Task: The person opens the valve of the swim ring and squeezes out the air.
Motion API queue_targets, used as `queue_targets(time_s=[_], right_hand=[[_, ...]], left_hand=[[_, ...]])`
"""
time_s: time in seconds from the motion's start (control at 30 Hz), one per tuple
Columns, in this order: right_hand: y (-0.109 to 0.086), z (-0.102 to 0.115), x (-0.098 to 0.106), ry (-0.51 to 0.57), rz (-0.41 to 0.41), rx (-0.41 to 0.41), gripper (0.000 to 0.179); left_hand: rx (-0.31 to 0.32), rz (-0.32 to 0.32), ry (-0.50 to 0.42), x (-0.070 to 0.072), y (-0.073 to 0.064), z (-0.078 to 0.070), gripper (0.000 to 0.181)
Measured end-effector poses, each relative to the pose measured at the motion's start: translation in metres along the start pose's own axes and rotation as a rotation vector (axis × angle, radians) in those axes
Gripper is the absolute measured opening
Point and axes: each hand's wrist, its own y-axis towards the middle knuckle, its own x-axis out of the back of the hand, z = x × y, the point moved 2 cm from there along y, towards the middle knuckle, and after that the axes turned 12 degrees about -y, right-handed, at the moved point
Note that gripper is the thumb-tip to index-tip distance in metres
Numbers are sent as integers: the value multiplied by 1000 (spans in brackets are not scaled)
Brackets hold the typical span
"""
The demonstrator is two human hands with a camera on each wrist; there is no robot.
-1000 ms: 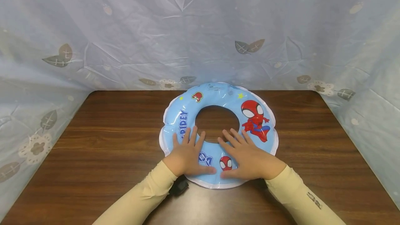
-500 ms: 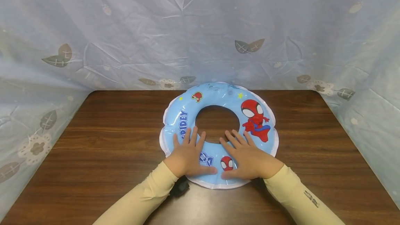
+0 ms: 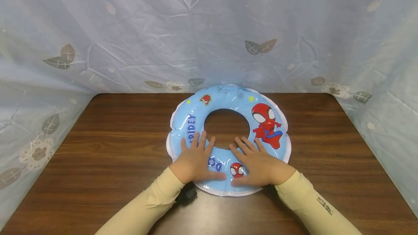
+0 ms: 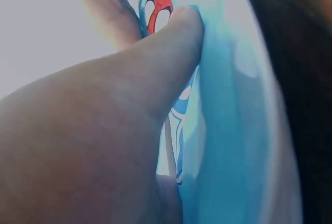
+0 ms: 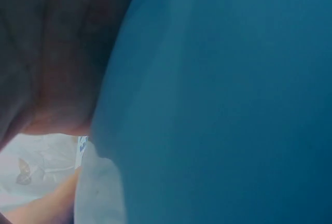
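Observation:
An inflated light-blue swim ring [image 3: 228, 99] with a white scalloped edge lies flat on the brown table. Red cartoon figures and blue lettering are printed on it. My left hand [image 3: 196, 160] rests on its near left part, fingers spread and straight, tips reaching the central hole. On the near right part my right hand [image 3: 261, 164] lies the same way, its thumb close to the left thumb. The left wrist view shows the left thumb [image 4: 181, 32] against the blue vinyl. In the right wrist view the blue ring [image 5: 218, 105] fills most of the picture beside the dark palm.
The wood-grain table [image 3: 114, 148] extends to both sides of the ring. A pale curtain [image 3: 209, 39] with leaf and flower prints hangs behind the table and along its sides. A small black object [image 3: 187, 194] sits under the left wrist.
Both hands stay spread on the ring, with only a very slight shift of the right hand and sleeve. The ring keeps its place.

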Motion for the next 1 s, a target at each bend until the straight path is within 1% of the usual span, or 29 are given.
queue_targets(time_s=[0.37, 0.57, 0.67, 0.83, 1.0], right_hand=[[0, -1, -3, 2, 19, 3, 106], [1, 0, -3, -3, 13, -9, 105], [1, 1, -3, -8, 14, -12, 105], [3, 3, -3, -21, 16, -17, 105], [2, 2, -4, -22, 15, -15, 105]], left_hand=[[-55, -34, -8, 7, -3, -5, 110], [-58, -46, -43, 4, -2, -10, 95], [-51, -45, -13, 2, -2, -10, 91], [-38, -30, 43, -1, -2, -10, 93], [-36, -31, 64, -5, 0, -11, 97]])
